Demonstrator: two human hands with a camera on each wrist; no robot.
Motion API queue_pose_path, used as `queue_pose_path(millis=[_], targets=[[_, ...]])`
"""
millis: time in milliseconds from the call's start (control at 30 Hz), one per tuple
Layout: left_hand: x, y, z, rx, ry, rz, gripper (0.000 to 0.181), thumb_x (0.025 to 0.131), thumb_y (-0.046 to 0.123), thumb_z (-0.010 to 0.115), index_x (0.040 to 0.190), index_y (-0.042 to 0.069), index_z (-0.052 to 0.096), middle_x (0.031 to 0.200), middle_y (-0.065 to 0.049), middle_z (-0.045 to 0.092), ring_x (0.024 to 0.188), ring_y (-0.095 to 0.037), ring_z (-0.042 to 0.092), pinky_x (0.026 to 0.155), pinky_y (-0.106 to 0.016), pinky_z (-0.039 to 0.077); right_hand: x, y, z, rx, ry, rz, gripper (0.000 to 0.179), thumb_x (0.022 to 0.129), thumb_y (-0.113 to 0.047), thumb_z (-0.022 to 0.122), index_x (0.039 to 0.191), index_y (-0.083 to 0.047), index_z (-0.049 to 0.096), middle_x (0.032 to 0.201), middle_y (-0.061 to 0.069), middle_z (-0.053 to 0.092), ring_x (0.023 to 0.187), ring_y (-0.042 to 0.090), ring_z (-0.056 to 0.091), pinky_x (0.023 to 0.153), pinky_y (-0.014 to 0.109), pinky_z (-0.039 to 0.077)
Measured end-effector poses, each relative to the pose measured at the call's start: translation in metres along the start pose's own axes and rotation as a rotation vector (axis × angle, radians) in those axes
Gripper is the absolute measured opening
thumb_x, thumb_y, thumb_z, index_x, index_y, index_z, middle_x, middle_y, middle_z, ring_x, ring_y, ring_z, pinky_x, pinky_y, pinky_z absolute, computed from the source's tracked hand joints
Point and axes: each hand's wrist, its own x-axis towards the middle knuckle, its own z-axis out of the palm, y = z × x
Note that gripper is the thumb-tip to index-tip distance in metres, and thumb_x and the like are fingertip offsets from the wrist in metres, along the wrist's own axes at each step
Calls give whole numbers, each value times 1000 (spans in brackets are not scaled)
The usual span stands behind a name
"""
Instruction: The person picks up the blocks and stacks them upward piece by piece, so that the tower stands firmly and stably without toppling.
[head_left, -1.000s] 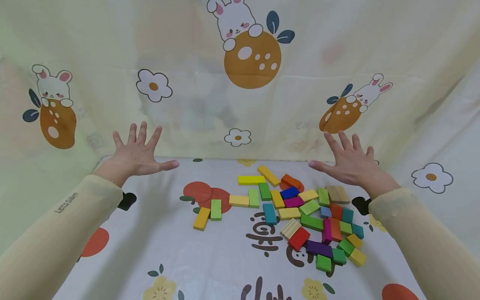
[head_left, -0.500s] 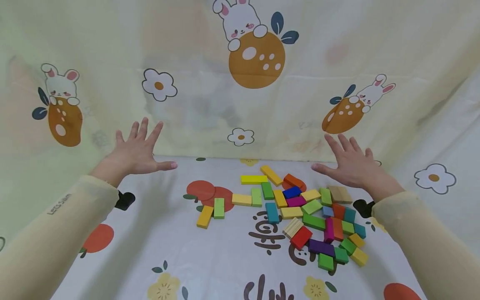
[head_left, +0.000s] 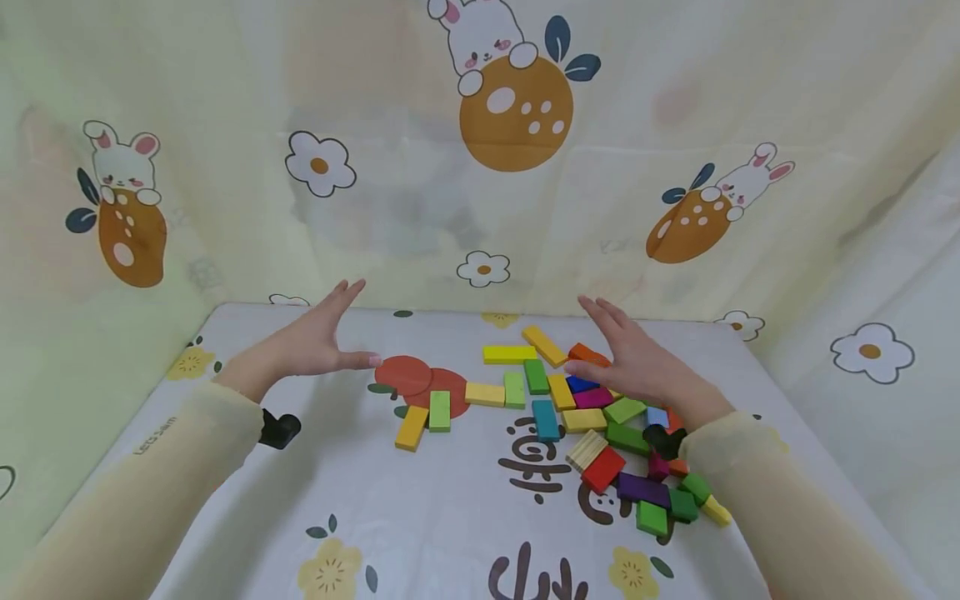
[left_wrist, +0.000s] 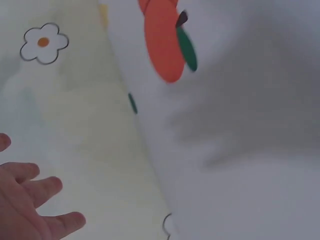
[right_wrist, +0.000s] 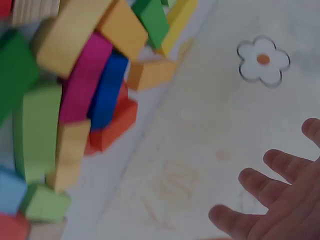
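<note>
My left hand [head_left: 311, 337] hovers over the left back of the table, fingers straight and thumb pointing right, holding nothing. Its spread fingers also show at the lower left of the left wrist view. My right hand [head_left: 633, 358] is raised above the heap of coloured wooden blocks [head_left: 626, 410], fingers extended and nothing in it. Hand and sleeve hide some blocks at the heap's right side. The magenta block [right_wrist: 86, 77] and the blue block [right_wrist: 109, 91] lie side by side in the right wrist view. Toward the left, an orange-yellow block [head_left: 412, 428] lies beside a light green block [head_left: 439, 411].
A white printed cloth [head_left: 420, 517] covers the table. Behind it hangs a pale curtain [head_left: 405, 225] with rabbit and flower prints, which also closes in both sides. A yellow block [head_left: 509, 355] lies near the back edge.
Both hands have come inward toward each other and turned from spread, palms forward, to more sideways. The right hand now overlaps the blocks in the head view. The blocks lie as before.
</note>
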Motion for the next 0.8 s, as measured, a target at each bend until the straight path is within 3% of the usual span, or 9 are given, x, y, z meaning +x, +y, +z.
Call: queue_pose_path(millis=[200,400,600,800], targets=[[3,-4,34,-69,-56,-14,114,84,46,81,165,12,8,172,-22,-2,157,-47,8,119,-72,25,13,-21,36,30,-18,-111,99,92,-55,67,165,-15,14,168,25,19,148,54,30,115,74,30],[4,-6,65,-69,-129,-26,109,81,39,86,164,14,20,172,-21,3,156,-48,11,115,-71,33,27,-44,69,23,-64,-196,99,89,-59,69,164,-17,20,168,22,23,153,47,25,120,72,22],[4,-5,87,-27,-206,-1,97,76,36,90,156,10,41,171,-19,14,158,-45,10,119,-67,31,42,-71,95,-50,-172,-226,99,87,-61,70,163,-17,25,168,18,24,155,46,20,124,66,20],[3,-4,104,29,-246,-12,84,74,33,92,147,13,55,169,-17,25,155,-40,27,121,-61,34,55,-94,120,-142,-267,-215,96,85,-62,73,161,-20,32,170,12,24,158,39,16,128,57,19]])
